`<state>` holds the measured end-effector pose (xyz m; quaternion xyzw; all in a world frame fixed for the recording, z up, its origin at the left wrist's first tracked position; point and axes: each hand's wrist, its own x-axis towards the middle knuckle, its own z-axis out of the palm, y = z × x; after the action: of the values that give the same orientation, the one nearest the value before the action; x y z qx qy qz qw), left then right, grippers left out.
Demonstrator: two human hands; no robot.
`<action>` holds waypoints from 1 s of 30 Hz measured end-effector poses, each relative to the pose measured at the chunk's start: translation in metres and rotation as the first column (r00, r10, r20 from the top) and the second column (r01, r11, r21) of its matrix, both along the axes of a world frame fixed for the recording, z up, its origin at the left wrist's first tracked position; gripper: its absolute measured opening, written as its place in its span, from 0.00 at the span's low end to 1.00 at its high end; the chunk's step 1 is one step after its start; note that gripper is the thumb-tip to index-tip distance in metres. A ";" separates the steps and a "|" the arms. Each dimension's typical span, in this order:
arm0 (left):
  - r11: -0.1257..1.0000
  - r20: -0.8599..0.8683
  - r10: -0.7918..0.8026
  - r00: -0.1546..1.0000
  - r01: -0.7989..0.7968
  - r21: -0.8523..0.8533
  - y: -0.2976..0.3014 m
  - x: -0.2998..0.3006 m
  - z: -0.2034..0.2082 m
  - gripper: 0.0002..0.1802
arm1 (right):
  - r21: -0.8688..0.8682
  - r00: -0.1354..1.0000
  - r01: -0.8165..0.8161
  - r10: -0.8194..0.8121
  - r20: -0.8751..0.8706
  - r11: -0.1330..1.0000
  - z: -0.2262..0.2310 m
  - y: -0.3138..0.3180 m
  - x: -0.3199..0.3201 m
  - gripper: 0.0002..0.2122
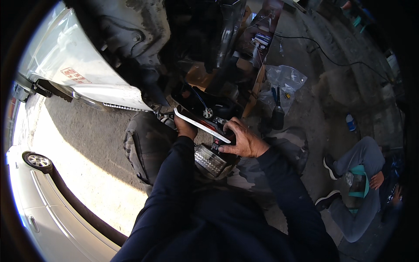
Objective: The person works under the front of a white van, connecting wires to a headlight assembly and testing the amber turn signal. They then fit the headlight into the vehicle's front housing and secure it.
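Observation:
My left hand (185,128) is closed round the left end of a dark part with a long white curved strip (201,125) along its edge; reddish plastic shows behind the strip. It looks like a vehicle lamp housing, though its exact kind is unclear. At its right end, my right hand (245,140) grips it between thumb and fingers. Just below, between my knees, sits a lamp with a clear ribbed lens (209,160). A small round socket (207,113) on a blue wire shows above the strip. My left fingertips are hidden.
A white vehicle panel (87,70) rises at upper left, dark vehicle parts ahead. On the right lie a plastic bag (286,81), a dark-handled tool (277,114) and a blue bottle (350,122). Another person's legs (355,174) extend at far right. A car (52,209) stands lower left.

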<state>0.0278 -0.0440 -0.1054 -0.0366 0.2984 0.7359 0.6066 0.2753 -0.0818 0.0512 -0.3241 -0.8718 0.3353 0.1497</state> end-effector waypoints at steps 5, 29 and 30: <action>0.999 -0.042 0.043 0.998 -0.044 -0.027 0.004 0.004 -0.004 0.28 | 0.049 0.984 0.141 -0.135 -0.118 0.989 -0.002 0.011 -0.007 0.17; 0.965 -0.105 0.181 0.978 -0.197 -0.174 -0.002 0.002 0.019 0.26 | 0.467 0.986 0.157 -0.165 -0.023 0.870 0.152 0.023 -0.058 0.14; 0.954 -0.162 0.223 0.961 -0.249 -0.165 -0.006 0.006 0.026 0.29 | 0.471 0.987 0.157 -0.145 -0.062 0.868 0.162 0.023 -0.060 0.14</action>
<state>0.0342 -0.0503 -0.0796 -0.0753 0.4007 0.7734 0.4854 0.2158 -0.0584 0.2134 -0.3407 -0.8974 0.1029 0.2608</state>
